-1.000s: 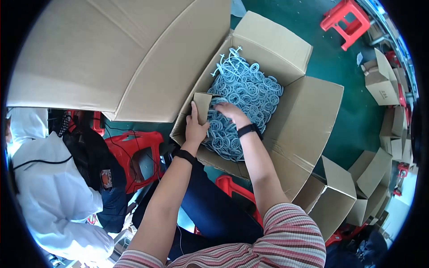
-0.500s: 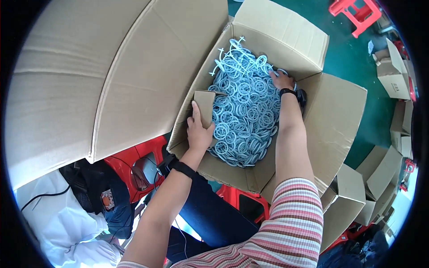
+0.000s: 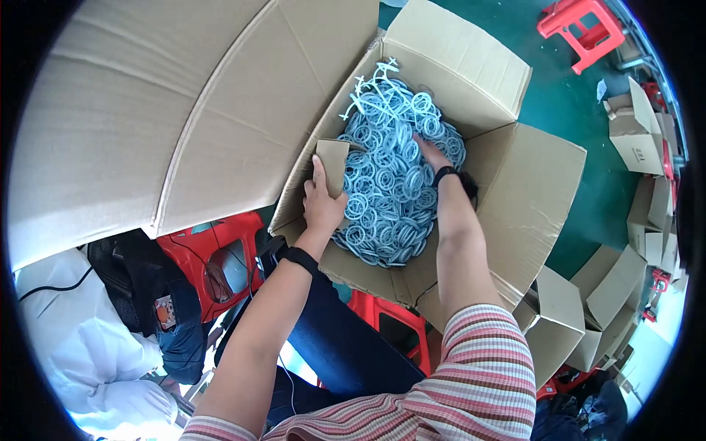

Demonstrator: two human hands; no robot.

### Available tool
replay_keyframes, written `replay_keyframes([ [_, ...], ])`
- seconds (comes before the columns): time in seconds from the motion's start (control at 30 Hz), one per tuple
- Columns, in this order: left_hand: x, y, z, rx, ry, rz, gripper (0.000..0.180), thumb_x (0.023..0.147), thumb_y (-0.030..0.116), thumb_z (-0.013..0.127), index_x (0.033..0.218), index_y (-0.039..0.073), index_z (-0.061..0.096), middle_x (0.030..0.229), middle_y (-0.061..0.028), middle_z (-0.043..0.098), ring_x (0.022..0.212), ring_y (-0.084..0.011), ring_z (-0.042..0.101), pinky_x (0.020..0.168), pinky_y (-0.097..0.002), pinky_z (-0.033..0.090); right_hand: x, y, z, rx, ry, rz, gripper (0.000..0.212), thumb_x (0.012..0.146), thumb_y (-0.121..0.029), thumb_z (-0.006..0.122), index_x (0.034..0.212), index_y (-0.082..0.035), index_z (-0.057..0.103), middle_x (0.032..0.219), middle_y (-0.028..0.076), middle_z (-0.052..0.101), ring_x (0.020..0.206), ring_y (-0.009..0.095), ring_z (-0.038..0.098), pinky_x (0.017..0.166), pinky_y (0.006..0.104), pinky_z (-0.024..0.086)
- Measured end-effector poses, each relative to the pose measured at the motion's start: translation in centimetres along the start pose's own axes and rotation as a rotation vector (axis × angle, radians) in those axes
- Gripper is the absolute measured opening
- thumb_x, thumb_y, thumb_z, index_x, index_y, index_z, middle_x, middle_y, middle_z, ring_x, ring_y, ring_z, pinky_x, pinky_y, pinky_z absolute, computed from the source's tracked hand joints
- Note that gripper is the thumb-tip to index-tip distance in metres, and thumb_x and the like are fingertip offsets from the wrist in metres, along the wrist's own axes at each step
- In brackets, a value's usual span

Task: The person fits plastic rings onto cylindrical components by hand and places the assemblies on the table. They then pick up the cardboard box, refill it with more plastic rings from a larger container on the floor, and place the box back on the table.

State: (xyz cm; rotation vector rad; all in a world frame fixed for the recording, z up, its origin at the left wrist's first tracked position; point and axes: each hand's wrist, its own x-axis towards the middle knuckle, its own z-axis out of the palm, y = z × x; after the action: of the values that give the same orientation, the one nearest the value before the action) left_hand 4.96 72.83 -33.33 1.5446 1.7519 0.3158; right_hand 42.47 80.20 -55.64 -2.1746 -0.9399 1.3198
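A large cardboard box (image 3: 456, 55) stands open before me, holding a heap of pale blue plastic rings (image 3: 379, 180). Near its left wall, my left hand (image 3: 321, 204) grips a small brown cardboard piece (image 3: 334, 163), index finger stretched along its edge and thumb on its near side. Whether that piece is a small box or a folded sheet I cannot make out. My right hand (image 3: 434, 153) reaches into the heap from the right, fingers extended against the rings and partly hidden by them. Thin branched plastic strips (image 3: 368, 84) lie at the heap's far left.
A tall cardboard panel (image 3: 257, 110) rises at the left. Red stools (image 3: 235, 246) stand below and beside the box, another red stool (image 3: 585, 33) at the far right. Several opened cartons (image 3: 562, 316) line the right side. White fabric (image 3: 81, 323) and a dark bag lie lower left.
My right hand has moved left and nearer from the box's right wall, with rings bunched in front of it. My left hand keeps its hold on the cardboard piece. The view has shifted slightly.
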Motion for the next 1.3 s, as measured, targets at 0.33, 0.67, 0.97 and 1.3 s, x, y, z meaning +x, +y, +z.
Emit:
replay_keyframes([
  [0.33,-0.7,-4.7,-2.0,0.095,0.043,-0.035,0.112,0.08,0.016,0.072,0.164,0.032,-0.001,0.131,-0.031,0.047,0.115,-0.0507,0.055,0.102,-0.0511,0.047,-13.6,-5.6,12.7,0.268,-0.083,0.012,0.078,0.091,-0.057,0.066,0.139,0.004,0.054,0.134,0.016,0.062,0.12,0.026,0.058,0.104,0.0367,0.042],
  [0.67,-1.2,-5.1,-2.0,0.291,0.016,0.082,0.111,0.082,0.011,0.071,0.162,0.042,0.001,0.133,-0.0199,0.049,0.119,-0.0477,0.055,0.102,-0.0567,0.046,-22.7,-10.0,18.5,0.303,-0.126,-0.035,0.076,0.088,-0.062,0.065,0.138,-0.006,0.06,0.136,0.025,0.062,0.128,0.041,0.056,0.107,0.0428,0.043],
  [0.97,-1.7,-5.7,-2.9,0.265,-0.034,0.01,0.113,0.079,0.012,0.071,0.163,0.041,0.0,0.132,-0.0227,0.048,0.121,-0.0472,0.053,0.103,-0.0534,0.046,-13.8,-6.3,9.5,-0.151,0.214,0.328,0.067,0.092,-0.062,0.051,0.138,-0.015,0.062,0.155,0.019,0.046,0.143,0.041,0.041,0.116,0.0533,0.033],
  [1.3,0.2,-5.3,-3.2,0.137,-0.083,0.021,0.113,0.081,0.01,0.069,0.161,0.046,-0.002,0.134,-0.0261,0.048,0.124,-0.0498,0.052,0.105,-0.054,0.046,-12.3,2.6,10.2,-0.218,-0.248,0.324,0.103,0.089,-0.081,0.043,0.158,-0.005,0.034,0.163,0.015,0.035,0.148,0.038,0.034,0.123,0.0509,0.022],
])
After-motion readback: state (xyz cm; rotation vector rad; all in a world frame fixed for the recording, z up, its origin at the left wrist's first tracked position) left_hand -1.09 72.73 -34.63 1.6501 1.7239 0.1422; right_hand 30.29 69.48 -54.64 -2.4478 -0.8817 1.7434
